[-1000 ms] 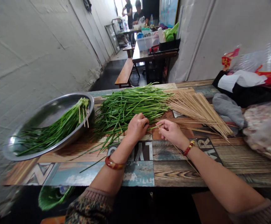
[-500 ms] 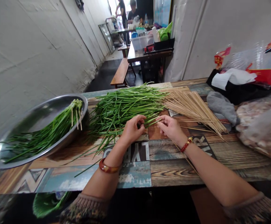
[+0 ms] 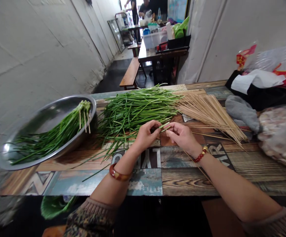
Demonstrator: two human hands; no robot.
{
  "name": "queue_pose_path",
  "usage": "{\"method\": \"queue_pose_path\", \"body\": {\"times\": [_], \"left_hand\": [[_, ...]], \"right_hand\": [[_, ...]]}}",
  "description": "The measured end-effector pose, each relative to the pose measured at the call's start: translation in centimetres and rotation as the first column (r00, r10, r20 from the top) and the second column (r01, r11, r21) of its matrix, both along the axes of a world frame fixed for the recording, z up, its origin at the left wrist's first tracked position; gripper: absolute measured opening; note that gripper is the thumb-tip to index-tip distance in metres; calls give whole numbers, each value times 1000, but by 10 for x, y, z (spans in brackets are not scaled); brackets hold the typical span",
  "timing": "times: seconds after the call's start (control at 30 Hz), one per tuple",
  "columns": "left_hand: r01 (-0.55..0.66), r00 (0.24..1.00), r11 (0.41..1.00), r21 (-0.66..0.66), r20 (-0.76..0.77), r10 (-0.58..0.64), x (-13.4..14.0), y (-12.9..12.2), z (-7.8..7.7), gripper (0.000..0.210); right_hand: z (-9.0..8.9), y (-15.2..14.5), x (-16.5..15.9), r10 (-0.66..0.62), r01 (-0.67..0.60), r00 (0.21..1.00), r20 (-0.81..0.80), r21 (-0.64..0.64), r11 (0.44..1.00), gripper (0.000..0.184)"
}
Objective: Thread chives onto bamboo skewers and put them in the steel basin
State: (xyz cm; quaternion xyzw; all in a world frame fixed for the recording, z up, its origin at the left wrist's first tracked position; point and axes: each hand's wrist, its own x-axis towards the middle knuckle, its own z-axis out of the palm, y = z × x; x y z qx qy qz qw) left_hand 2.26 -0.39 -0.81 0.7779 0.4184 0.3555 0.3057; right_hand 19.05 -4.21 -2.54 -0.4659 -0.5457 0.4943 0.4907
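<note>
My left hand (image 3: pixel 147 135) is closed in a pinch on a few garlic chives (image 3: pixel 164 127), whose pale cut ends stick out toward the right. Close beside it, my right hand (image 3: pixel 181 137) has thumb and forefinger at those ends. A thin bamboo skewer (image 3: pixel 202 171) runs back from under the right palm, past the wrist; its tip is hidden. Behind the hands spreads a large pile of loose garlic chives (image 3: pixel 140 108). Right of that pile lies a fan of bamboo skewers (image 3: pixel 207 115).
A steel basin (image 3: pixel 46 161) at the left holds skewered chives (image 3: pixel 59 135). At the right are a grey cloth-like bundle (image 3: pixel 241 112), a bag of pale pieces (image 3: pixel 278 135) and a black bag (image 3: pixel 258 95). Beyond stand a bench (image 3: pixel 130 72), another table (image 3: pixel 145 57) and two people.
My hands have come closer together, the left moving right toward the right hand, so the chive ends now sit between both sets of fingers. The view has shifted slightly.
</note>
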Motion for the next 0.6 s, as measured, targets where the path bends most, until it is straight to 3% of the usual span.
{"method": "queue_pose_path", "body": {"times": [0.17,0.6], "left_hand": [[-4,999,1000,-20,46,5,1,-2,1,20],[-53,996,998,-38,67,55,3,-3,3,17]], "right_hand": [[0,-2,-1,1,-2,998,55,5,1000,22],[1,-6,1,-71,47,972,224,113,992,27]]}}
